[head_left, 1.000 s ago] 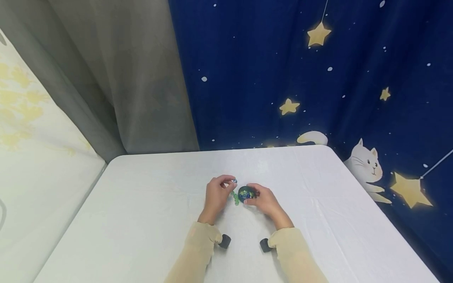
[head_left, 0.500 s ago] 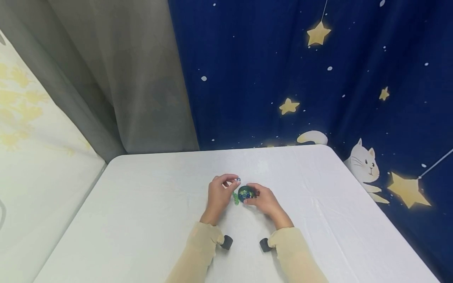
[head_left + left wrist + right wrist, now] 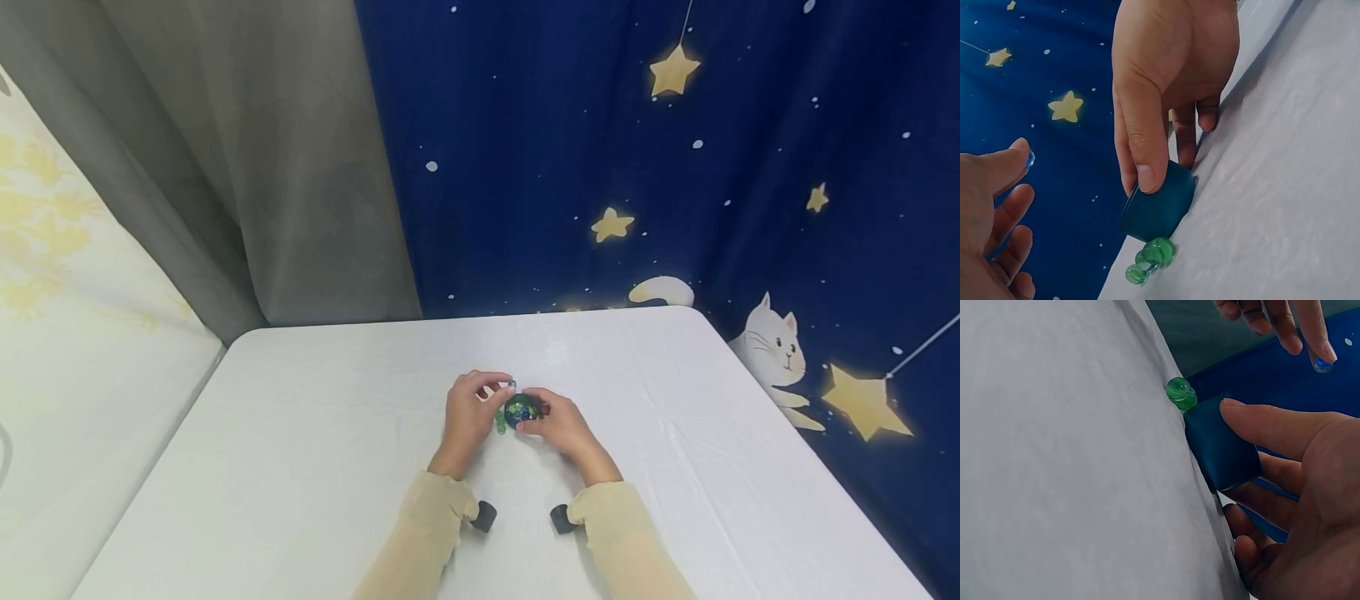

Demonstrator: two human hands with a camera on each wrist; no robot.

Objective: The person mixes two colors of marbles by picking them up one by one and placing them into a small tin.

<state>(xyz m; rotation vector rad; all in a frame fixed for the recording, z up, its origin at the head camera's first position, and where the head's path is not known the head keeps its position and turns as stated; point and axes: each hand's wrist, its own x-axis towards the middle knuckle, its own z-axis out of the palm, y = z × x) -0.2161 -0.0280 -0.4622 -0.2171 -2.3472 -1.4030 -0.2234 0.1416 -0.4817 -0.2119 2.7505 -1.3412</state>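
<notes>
A small clear-and-blue marble (image 3: 512, 384) is pinched between the thumb and forefinger of my left hand (image 3: 467, 417). It is held in the air just above and left of a small dark teal cup (image 3: 1163, 209). My right hand (image 3: 564, 427) grips this cup by its sides, thumb on the near side, as it stands upright on the table. Green and blue marbles fill the inside of the cup in the head view. Right beside the cup, on its left, several green swirled marbles (image 3: 1159, 251) lie on the table, partly hidden by my left hand in the head view.
A white cloth covers the table (image 3: 322, 467), with faint creases on the right. Behind it hang a grey curtain (image 3: 315, 167) and a dark blue curtain (image 3: 525, 167) printed with stars and a cat. Each sleeve cuff has a black wrist camera (image 3: 484, 517).
My left hand has moved a little to the right with its marble, closer over the cup, covering more of the green marbles. My right hand and the cup have stayed in place.
</notes>
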